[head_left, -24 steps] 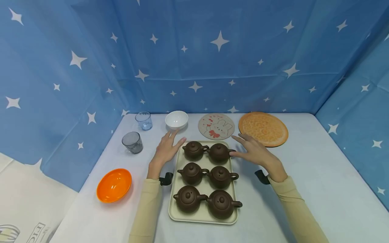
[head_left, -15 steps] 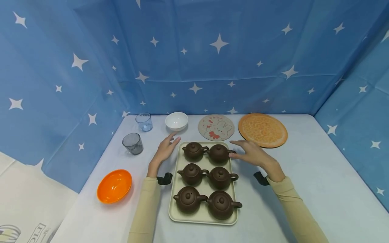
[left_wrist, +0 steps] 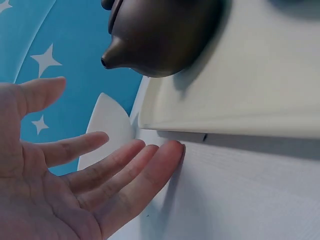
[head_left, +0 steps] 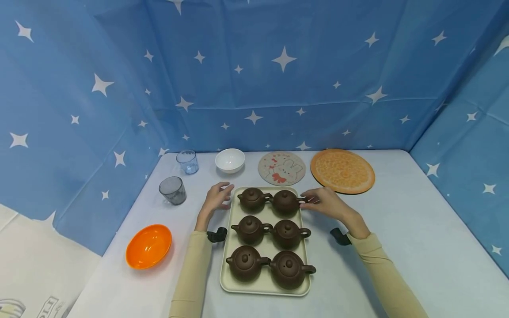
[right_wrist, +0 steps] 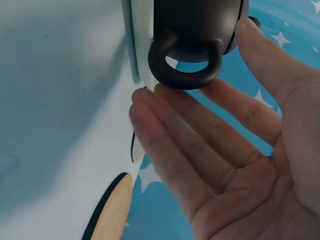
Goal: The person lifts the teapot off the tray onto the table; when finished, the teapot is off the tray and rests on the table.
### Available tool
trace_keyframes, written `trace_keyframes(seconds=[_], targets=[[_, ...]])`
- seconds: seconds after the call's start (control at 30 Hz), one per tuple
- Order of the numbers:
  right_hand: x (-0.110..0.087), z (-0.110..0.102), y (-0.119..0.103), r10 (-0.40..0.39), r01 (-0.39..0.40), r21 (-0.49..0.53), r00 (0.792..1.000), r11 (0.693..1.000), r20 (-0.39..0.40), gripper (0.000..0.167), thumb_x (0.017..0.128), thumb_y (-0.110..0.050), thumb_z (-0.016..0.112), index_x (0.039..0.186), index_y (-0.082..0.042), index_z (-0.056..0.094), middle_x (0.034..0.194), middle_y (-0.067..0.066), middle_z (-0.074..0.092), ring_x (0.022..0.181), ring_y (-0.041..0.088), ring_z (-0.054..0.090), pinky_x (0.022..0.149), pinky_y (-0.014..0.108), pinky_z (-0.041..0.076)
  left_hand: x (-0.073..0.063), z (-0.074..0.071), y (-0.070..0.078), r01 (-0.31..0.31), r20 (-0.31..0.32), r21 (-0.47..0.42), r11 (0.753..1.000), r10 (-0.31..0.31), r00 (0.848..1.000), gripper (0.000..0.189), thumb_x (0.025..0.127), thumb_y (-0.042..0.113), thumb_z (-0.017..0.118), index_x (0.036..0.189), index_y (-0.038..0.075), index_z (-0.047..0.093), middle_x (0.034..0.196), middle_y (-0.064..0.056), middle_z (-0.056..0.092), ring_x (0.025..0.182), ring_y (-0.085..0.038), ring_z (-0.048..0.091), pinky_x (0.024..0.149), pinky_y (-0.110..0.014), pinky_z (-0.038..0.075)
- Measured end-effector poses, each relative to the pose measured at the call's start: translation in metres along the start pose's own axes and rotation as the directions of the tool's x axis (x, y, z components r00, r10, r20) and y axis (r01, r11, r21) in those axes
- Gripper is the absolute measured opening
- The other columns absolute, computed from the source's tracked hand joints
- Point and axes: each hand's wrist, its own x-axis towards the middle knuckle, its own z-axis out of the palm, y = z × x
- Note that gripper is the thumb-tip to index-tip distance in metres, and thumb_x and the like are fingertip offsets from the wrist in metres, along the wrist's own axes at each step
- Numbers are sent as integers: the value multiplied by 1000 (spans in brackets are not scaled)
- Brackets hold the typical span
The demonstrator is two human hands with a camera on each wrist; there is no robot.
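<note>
A pale cream tray point(head_left: 235, 286) bears several dark brown teapots in two columns, spouts to the left and handles to the right. My left hand point(head_left: 216, 197) hovers beside the tray's far left corner, fingers apart and slightly bent, holding nothing. In the left wrist view its fingertips are near the tray rim point(left_wrist: 235, 131), below a teapot's spout point(left_wrist: 116, 54). By the far right teapot point(head_left: 285, 204) is my right hand point(head_left: 327, 203). The right wrist view has its fingers just under the teapot handle point(right_wrist: 186, 80), thumb by the lid; contact is unclear.
Behind the tray lie a round rabbit mat point(head_left: 281, 168) and an orange round mat point(head_left: 343, 171), with a white bowl point(head_left: 230, 160) to their left. At left stand a blue glass point(head_left: 188, 162), a grey glass point(head_left: 172, 191) and an orange bowl point(head_left: 149, 246). A starred blue curtain point(head_left: 222, 84) hangs behind.
My left hand has drawn back from the white bowl towards the tray's left edge, its fingers bending. My right hand's fingers have come in closer around the far right teapot's handle.
</note>
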Motion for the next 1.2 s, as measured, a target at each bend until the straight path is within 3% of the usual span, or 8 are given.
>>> trace_keyframes(seconds=[0.23,0.37,0.7,0.93,1.2], targets=[[-1,5,6,1,-1,-1,999,1000,-41,30,83,-21,75,106,-2,72,95,9,73,82,19,70,72,35,59,2,3,-4,52,6,-33,998,-51,999,54,95,28,58,139,0,47,115,-24,61,85,-24,66,61,-32,61],[3,8,8,0,1,24,998,1000,-59,24,82,-19,75,102,-6,74,92,4,74,83,16,69,74,36,59,3,3,-8,49,13,-28,998,-49,999,48,94,18,59,136,-3,49,112,-24,61,79,-18,65,57,-30,60],[5,13,10,50,-38,135,995,990,-85,18,84,-13,73,98,-3,75,90,7,74,79,15,70,71,30,59,6,4,-10,75,34,-28,997,-74,997,44,85,-9,57,129,-5,56,112,-22,61,80,-17,64,58,-27,59],[8,16,14,83,-64,218,994,974,-76,18,84,-12,73,97,0,75,89,12,73,77,17,71,67,27,59,6,2,-14,57,43,-22,998,-56,998,47,80,-15,54,126,-6,58,107,-22,62,77,-17,62,56,-26,58],[13,12,12,89,-70,234,993,970,-73,13,82,-9,74,91,-1,77,84,12,74,72,17,70,61,27,57,4,0,-14,41,47,-31,999,-40,998,49,77,-16,54,126,-7,57,106,-22,61,77,-18,62,57,-26,59]])
